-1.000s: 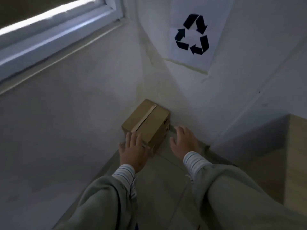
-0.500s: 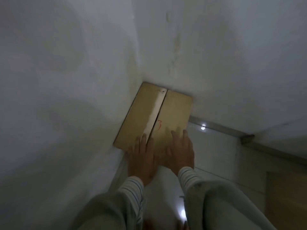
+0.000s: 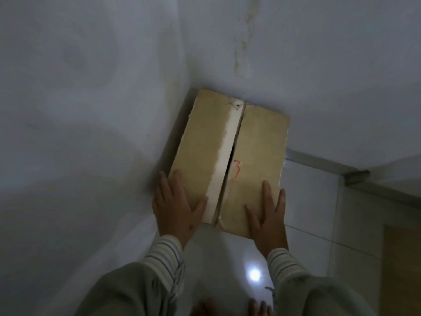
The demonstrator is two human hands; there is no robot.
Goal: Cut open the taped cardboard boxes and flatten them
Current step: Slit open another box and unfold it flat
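Two hands lie flat, fingers straight and spread, on the near end of a cardboard box [image 3: 248, 142]: the left hand [image 3: 176, 209] at its 7 o'clock corner, the right hand [image 3: 267, 216] at its 5 o'clock corner, well apart from each other. The box sits on the floor [image 3: 305, 213], pushed into the corner where two pale walls [image 3: 91, 87] meet. A white strip of tape [image 3: 224, 153] runs along its top seam, beside a red "3" [image 3: 237, 169]. Striped cuffs [image 3: 166, 254] show at both wrists.
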